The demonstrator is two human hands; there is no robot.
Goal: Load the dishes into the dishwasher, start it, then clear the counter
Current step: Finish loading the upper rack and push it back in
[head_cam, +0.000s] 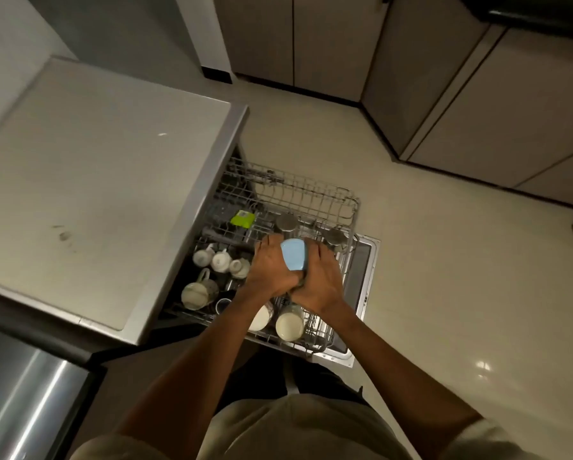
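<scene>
Both forearms reach in from 6 o'clock. Left hand (271,272) and right hand (318,280) curl around a pale blue mug (294,255), held bottom-up between them over the pulled-out wire rack (315,194). White cups (220,260) sit at 9 o'clock of the mug, two steel tumblers (286,222) at 12 to 2, green packet (242,218) at 11. Counter (95,167) lies farther toward 10.

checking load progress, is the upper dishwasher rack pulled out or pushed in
Pulled out. The wire rack extends past the counter edge over the floor, and both hands hold a blue cup above it.
</scene>
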